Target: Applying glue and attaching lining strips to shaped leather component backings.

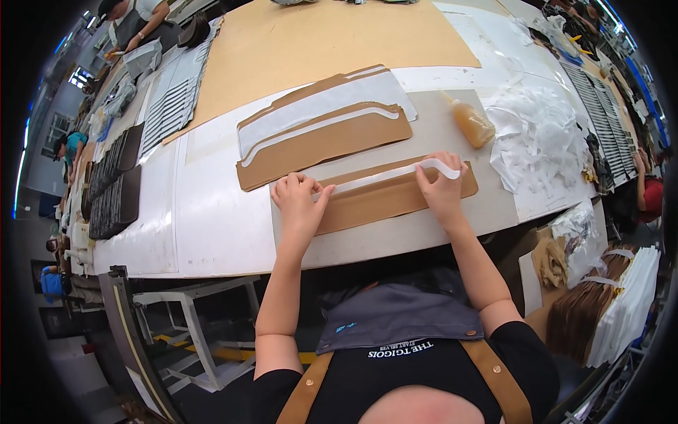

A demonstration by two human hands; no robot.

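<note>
A long white strip runs along the upper part of a flat brown panel in front of me. My left hand is at the strip's left end, its fingers bent and its thumb against the strip. Farther right, my right hand pinches the strip between thumb and fingers, and the strip's free end curls up beyond it. Just behind lie another brown panel bearing a wavy white strip and a white-faced panel with brown edging, partly overlapped.
A soft bottle of amber liquid lies beside a heap of white strips. A large tan sheet covers the far table. Dark stacked pieces sit left; brown and white bundles stand lower right. A co-worker is far left.
</note>
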